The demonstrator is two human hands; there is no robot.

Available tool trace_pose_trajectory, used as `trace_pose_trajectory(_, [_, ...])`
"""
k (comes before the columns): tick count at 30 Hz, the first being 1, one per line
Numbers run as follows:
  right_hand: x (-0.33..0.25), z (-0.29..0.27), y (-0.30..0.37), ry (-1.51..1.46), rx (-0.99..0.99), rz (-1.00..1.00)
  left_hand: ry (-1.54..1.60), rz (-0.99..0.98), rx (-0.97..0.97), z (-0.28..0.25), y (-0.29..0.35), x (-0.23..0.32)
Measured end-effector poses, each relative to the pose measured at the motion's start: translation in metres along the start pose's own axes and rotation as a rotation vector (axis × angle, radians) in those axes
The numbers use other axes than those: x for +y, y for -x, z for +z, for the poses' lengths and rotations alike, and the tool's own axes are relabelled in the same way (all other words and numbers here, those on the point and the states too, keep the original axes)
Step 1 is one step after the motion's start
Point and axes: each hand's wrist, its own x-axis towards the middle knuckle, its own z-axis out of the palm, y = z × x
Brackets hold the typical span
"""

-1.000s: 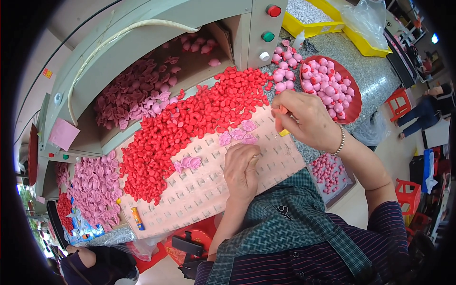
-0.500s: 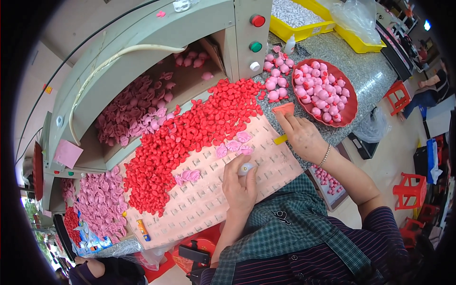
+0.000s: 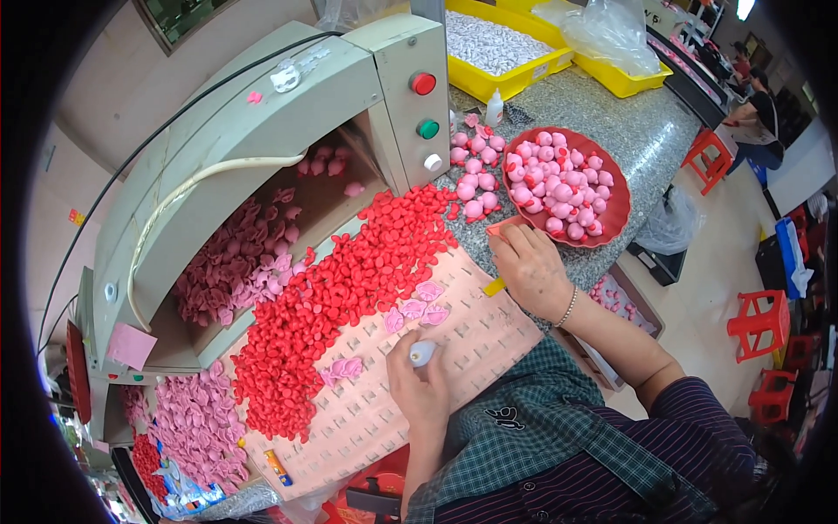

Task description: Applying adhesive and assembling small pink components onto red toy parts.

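Bottle (image 3: 423,353) resting in a curled left hand (image 3: 419,384) over a slotted pink board (image 3: 375,403)

Nearest, a green checked apron (image 3: 515,393) is covering part of a striped shirt (image 3: 559,480). Just beyond, the left hand is wrapping thumb and fingers around the small whitish bottle, whose tip is pointing up toward the camera. The right hand (image 3: 534,275) is extending past the board's right edge, fingers bent close together at a flat orange piece (image 3: 504,228); whether they are pinching it or merely touching it, I cannot tell. A yellow strip (image 3: 495,286) is lying just beside that hand.

Pink petal-shaped pieces (image 3: 412,309) are lying on the board in two small groups, and a heap of small red pieces (image 3: 349,275) is covering its far side. Beyond the right hand, a scalloped red bowl (image 3: 619,192) is holding round pink figures (image 3: 559,179). Behind the heap, a grey-green machine (image 3: 262,113) is standing, more pink pieces (image 3: 231,279) filling its opening. Farther back, a yellow tray (image 3: 493,86) is holding pale pieces (image 3: 502,42).
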Motion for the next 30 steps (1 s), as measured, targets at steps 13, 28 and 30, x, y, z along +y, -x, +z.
trace_pose_trajectory(13, [-0.071,0.035,-0.027,-0.789,-0.049,0.047,-0.085,0.085,-0.039,-0.017,-0.003,-0.006])
trace_pose_trajectory(28, [-0.071,0.047,-0.014,-1.523,-0.084,0.49,-0.027,0.107,0.0,-0.023,-0.001,-0.014])
trace_pose_trajectory(30, [-0.065,0.041,-0.006,-1.677,-0.098,0.516,-0.009,0.154,0.062,-0.023,-0.001,-0.007])
